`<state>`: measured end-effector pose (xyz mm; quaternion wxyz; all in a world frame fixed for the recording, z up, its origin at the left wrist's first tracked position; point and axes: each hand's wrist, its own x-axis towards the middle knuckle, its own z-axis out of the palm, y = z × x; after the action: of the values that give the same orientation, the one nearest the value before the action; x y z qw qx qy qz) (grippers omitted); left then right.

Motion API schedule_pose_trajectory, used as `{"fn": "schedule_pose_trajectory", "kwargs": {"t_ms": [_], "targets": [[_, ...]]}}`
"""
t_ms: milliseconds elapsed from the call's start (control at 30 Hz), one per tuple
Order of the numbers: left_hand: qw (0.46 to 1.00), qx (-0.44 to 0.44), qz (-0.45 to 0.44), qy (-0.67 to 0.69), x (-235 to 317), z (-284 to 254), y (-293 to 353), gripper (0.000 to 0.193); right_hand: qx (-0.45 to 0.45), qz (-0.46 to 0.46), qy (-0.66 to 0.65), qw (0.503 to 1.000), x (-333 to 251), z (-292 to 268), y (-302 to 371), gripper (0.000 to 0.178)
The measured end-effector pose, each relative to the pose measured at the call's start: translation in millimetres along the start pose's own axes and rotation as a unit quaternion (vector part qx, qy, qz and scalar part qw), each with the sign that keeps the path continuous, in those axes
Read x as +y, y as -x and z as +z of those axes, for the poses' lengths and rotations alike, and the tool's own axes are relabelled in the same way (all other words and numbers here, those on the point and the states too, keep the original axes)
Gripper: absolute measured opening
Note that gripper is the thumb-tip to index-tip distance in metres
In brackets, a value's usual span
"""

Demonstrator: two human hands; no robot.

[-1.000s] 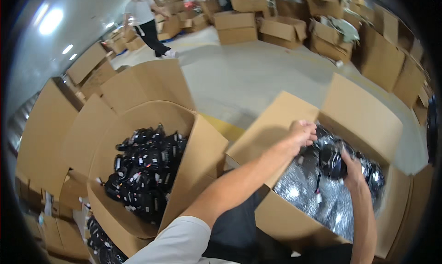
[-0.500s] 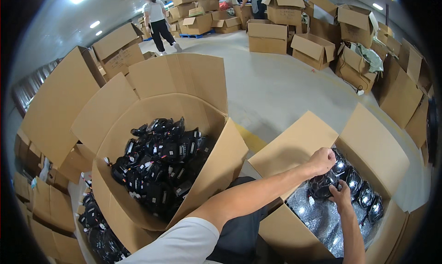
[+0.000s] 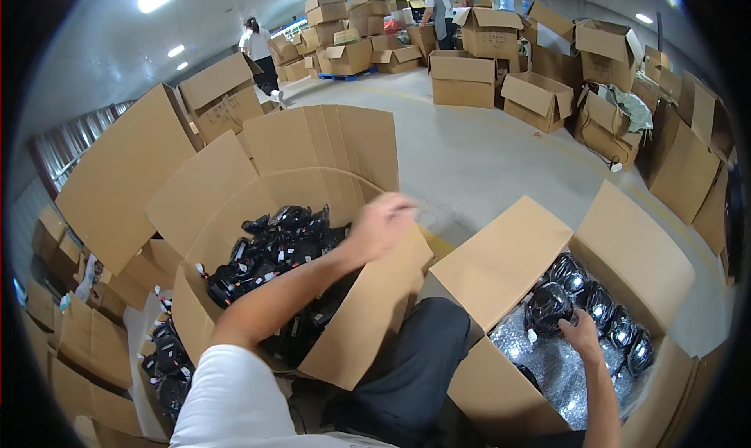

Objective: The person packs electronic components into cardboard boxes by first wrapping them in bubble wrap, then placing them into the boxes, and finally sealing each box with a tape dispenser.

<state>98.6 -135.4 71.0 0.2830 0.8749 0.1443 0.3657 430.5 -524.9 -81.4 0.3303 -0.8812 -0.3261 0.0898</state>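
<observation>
My right hand (image 3: 580,332) reaches into the carton (image 3: 501,249) on the right, its thumb and fingers closed on the edge of a round black part in clear plastic (image 3: 547,307). A small white tag hangs from that part. Several similar wrapped black parts (image 3: 601,303) sit in a row beside it, above a sheet of bubble wrap (image 3: 563,370). My left hand (image 3: 383,225) is raised over the near right flap of the big left carton (image 3: 368,315). Motion smears its fingers. Inside that carton lies a heap of black bagged parts (image 3: 274,245) with white tags.
Another carton of black parts (image 3: 168,358) stands at the lower left. Open cartons (image 3: 461,79) are stacked along the back and right. One person (image 3: 262,49) walks at the far left; another person (image 3: 440,18) stands among the cartons at the back.
My left hand has moved from the right carton leftward and up, to the left carton's edge. My right hand stays at the round black part. The walking person is farther off.
</observation>
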Motion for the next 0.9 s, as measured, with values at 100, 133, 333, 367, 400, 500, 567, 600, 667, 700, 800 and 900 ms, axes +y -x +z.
{"fn": "schedule_pose_trajectory", "kwargs": {"t_ms": [100,133,333,367,400,500,567,600,667,700,800,900], "targets": [[0.977,0.029,-0.067,-0.202,-100,-81,97,0.035,-0.086,0.063,-0.001,0.994,-14,-15,1,0.036],[0.958,0.001,-0.080,-0.274,-139,-99,137,0.046,-0.087,0.061,-0.001,0.994,-8,-16,1,0.036],[0.880,-0.262,-0.297,-0.262,-166,-119,247,0.087,-0.109,-0.004,0.037,0.993,13,-34,33,0.048],[0.867,-0.292,-0.303,-0.266,-158,-115,242,0.085,-0.122,0.034,0.040,0.991,7,-38,43,0.052],[0.854,-0.323,-0.308,-0.269,-150,-114,237,0.084,-0.126,0.033,0.043,0.991,12,-33,49,0.052],[0.847,-0.361,-0.299,-0.252,-126,-121,227,0.083,-0.149,0.062,-0.002,0.987,10,-31,67,0.053],[0.826,-0.395,-0.314,-0.251,-125,-132,227,0.082,-0.149,0.053,0.010,0.987,19,-35,73,0.052],[0.828,-0.427,-0.274,-0.238,-128,-140,231,0.083,-0.149,0.042,0.021,0.988,25,-36,75,0.052],[0.826,-0.460,-0.240,-0.219,-128,-151,231,0.083,-0.149,0.022,0.025,0.988,33,-36,77,0.051],[0.827,-0.477,-0.238,-0.177,-125,-157,229,0.081,-0.144,0.000,0.026,0.989,37,-35,78,0.050],[0.851,-0.453,-0.220,-0.148,-119,-165,234,0.082,-0.170,0.000,0.022,0.985,35,-39,86,0.047],[0.839,-0.454,-0.242,-0.178,-118,-160,226,0.079,-0.157,0.062,-0.043,0.985,33,-50,93,0.044]]}}
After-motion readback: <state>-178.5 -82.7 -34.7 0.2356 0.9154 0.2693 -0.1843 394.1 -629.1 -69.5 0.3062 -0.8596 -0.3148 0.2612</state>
